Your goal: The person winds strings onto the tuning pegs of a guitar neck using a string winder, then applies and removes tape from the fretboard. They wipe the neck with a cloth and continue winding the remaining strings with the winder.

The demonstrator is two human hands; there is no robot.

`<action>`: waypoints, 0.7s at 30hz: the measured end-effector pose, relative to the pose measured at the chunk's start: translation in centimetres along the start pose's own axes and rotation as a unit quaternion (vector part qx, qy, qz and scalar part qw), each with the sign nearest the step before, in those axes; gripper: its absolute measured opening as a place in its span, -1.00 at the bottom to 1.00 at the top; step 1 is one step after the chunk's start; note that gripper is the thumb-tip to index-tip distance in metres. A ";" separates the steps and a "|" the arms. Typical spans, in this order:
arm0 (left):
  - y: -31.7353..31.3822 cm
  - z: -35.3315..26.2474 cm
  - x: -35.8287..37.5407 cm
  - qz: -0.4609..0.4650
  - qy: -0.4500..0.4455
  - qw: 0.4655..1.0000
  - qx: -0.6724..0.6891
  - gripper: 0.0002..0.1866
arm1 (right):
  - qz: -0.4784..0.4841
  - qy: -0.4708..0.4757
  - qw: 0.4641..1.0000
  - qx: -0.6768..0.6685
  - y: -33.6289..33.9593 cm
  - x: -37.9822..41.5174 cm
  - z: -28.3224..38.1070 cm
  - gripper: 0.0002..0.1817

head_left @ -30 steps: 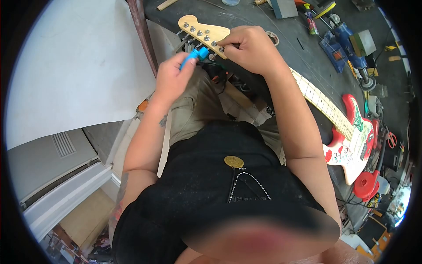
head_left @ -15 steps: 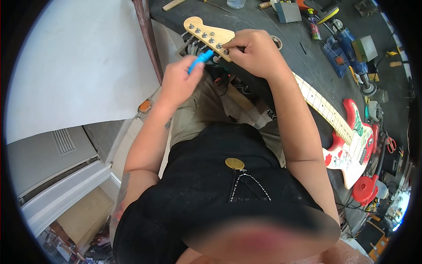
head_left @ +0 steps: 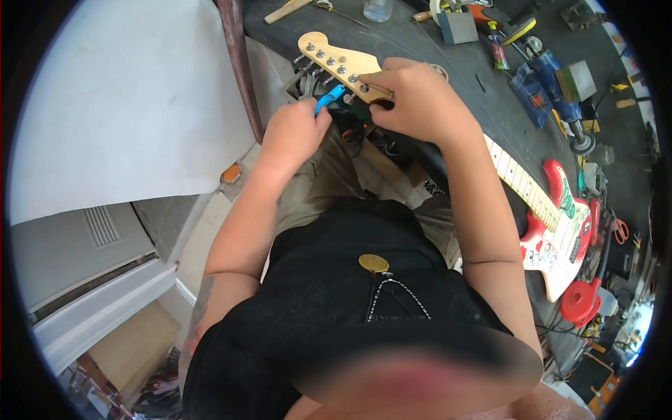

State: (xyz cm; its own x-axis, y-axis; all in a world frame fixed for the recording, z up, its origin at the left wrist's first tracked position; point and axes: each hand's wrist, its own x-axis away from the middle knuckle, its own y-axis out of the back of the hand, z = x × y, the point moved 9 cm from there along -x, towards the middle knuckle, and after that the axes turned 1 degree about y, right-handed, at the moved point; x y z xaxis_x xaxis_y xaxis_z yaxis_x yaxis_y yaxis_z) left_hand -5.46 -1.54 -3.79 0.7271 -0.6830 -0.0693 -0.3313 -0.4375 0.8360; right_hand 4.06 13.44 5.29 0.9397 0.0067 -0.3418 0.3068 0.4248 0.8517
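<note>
An electric guitar [head_left: 556,241] with a red and white painted body lies across the dark bench, its maple neck [head_left: 521,175] running up to the pale wooden headstock [head_left: 332,54]. Metal tuning posts line the headstock, and the tuner keys stick out along its near edge. My left hand [head_left: 292,133] is closed around a blue string winder [head_left: 329,99], whose end is at the tuner keys nearest the neck. My right hand [head_left: 423,101] grips the neck just below the headstock, index finger at a tuning post and thumb on the near side. The palm hides the nut.
Along the bench lie a wooden-handled tool [head_left: 285,10], a clear cup [head_left: 378,10], a glue tube [head_left: 498,47], a blue power tool [head_left: 560,80], red scissors [head_left: 620,231] and a red round tool [head_left: 581,302]. A white sheet [head_left: 119,98] hangs at left beside a brown wooden leg [head_left: 240,66].
My left hand has brought the blue string winder up against the tuner keys. My right hand has shifted slightly right and down, its thumb now lower and farther from the index finger.
</note>
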 end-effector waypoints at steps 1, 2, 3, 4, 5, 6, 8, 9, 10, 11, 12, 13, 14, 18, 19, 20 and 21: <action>0.3 0.0 -0.1 0.000 0.001 1.000 0.002 -0.69 | 0.013 -0.017 1.000 0.013 0.5 0.5 0.2 -0.59; 0.3 0.1 -0.2 0.021 0.013 1.000 0.006 -0.68 | 0.026 -0.035 0.999 0.025 0.7 1.0 0.1 -0.55; 0.2 0.1 -0.3 0.041 0.024 0.999 0.009 -0.68 | 0.027 -0.036 0.999 0.027 0.7 1.5 -0.4 -0.55; 0.2 0.1 -0.4 0.040 0.021 0.999 0.010 -0.68 | -0.002 -0.029 0.999 0.019 1.0 2.2 -0.9 -0.53; 0.1 0.2 -0.5 0.045 0.021 0.999 0.007 -0.67 | -0.032 -0.022 0.999 0.011 1.3 2.8 -1.3 -0.52; 0.0 0.2 -0.6 0.050 0.021 0.999 0.004 -0.67 | -0.034 -0.024 0.999 0.013 1.3 3.5 -1.5 -0.52; 0.0 0.0 -0.6 0.052 0.023 0.998 0.008 -0.67 | -0.069 -0.023 0.997 0.040 1.9 4.8 -1.4 -0.56; 0.0 0.0 -0.5 0.055 0.029 0.998 0.012 -0.67 | -0.068 -0.023 0.997 0.039 1.7 4.9 -1.6 -0.56; -0.1 0.2 -0.4 0.057 0.030 0.998 0.011 -0.67 | -0.088 -0.014 0.995 0.047 1.9 5.1 -1.5 -0.59; -0.3 0.2 -0.4 0.068 0.020 0.997 0.011 -0.66 | -0.109 -0.008 0.993 0.054 2.0 5.5 -1.4 -0.62; 0.0 -0.5 -0.4 0.077 0.007 0.997 0.011 -0.66 | -0.112 -0.013 0.992 0.054 2.0 5.6 -1.5 -0.62; 0.8 -1.0 -0.6 0.079 0.002 0.997 0.009 -0.66 | -0.111 -0.018 0.993 0.038 2.0 5.5 -1.7 -0.65; 1.2 -1.7 -0.4 0.119 -0.012 0.992 0.043 -0.66 | -0.110 -0.023 0.993 0.023 2.0 5.4 -1.8 -0.67; 2.3 0.7 -1.5 0.022 0.022 0.973 0.230 -0.66 | -0.112 -0.005 0.992 0.054 2.2 5.4 -1.1 -0.68; 1.6 1.1 -1.3 0.021 0.024 0.973 0.231 -0.66 | -0.115 -0.005 0.992 0.058 2.2 5.4 -1.0 -0.69; 1.3 1.3 -1.2 -0.001 0.011 0.988 0.152 -0.67 | -0.117 -0.006 0.991 0.062 2.2 5.5 -0.9 -0.69; 1.6 0.8 -1.1 -0.022 -0.002 0.997 0.072 -0.68 | -0.116 -0.006 0.991 0.061 2.2 5.4 -1.0 -0.69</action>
State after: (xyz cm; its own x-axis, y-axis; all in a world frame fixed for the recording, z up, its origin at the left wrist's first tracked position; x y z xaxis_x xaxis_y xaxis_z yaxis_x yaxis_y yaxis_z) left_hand -7.22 -1.97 -2.81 0.7404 -0.6638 -0.1058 -0.3832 -0.5462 0.7448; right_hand 9.70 15.28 4.91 0.8429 -0.0898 -0.5305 0.5307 0.3012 0.7922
